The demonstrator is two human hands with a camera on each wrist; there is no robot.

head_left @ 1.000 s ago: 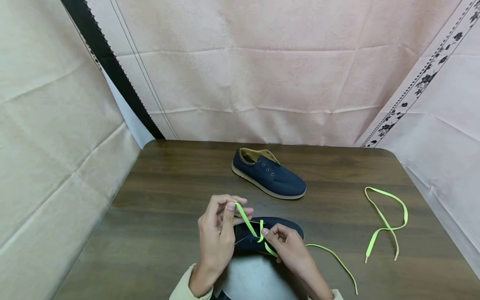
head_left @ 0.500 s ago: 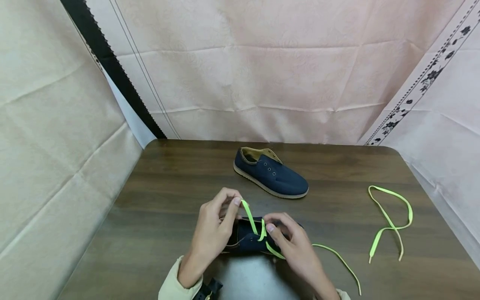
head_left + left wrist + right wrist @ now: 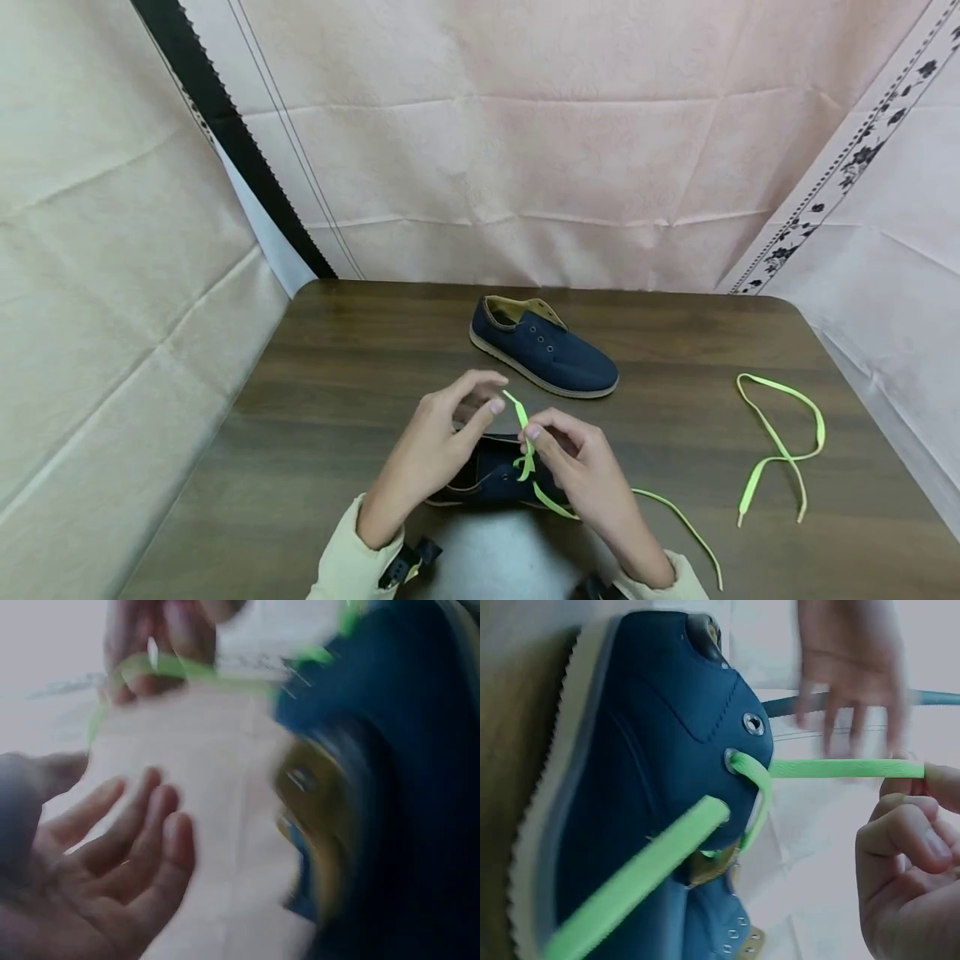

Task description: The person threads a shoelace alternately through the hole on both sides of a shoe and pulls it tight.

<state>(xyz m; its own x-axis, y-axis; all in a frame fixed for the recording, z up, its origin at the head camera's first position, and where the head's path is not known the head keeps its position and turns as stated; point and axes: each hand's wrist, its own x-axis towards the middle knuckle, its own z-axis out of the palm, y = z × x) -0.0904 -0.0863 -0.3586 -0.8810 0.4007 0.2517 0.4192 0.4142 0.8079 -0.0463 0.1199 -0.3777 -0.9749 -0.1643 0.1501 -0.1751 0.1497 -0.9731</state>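
A navy canvas shoe [image 3: 480, 487] lies nearest the person, toe to the right, partly hidden behind both hands. Bright green shoelace [image 3: 840, 769] runs through its metal eyelets. Thumb and forefinger of my right hand [image 3: 585, 467] pinch this lace above the shoe and draw a length taut, as the right wrist view shows. The lace's free tip points up and left from the pinch. Close to that tip, my left hand [image 3: 431, 442] hovers with fingers spread and relaxed, gripping nothing; it is blurred in the left wrist view [image 3: 120, 870].
A second navy shoe [image 3: 543, 350], with no lace in its visible eyelets, stands farther back on the wooden table [image 3: 337, 400]. Another green lace [image 3: 783, 456] lies crossed over itself at the right. The near shoe's other lace end [image 3: 682, 521] trails across the tabletop.
My left hand has let go of the lace end it was pinching. My right hand has risen slightly and now pinches that lace, whose tip leans up and left.
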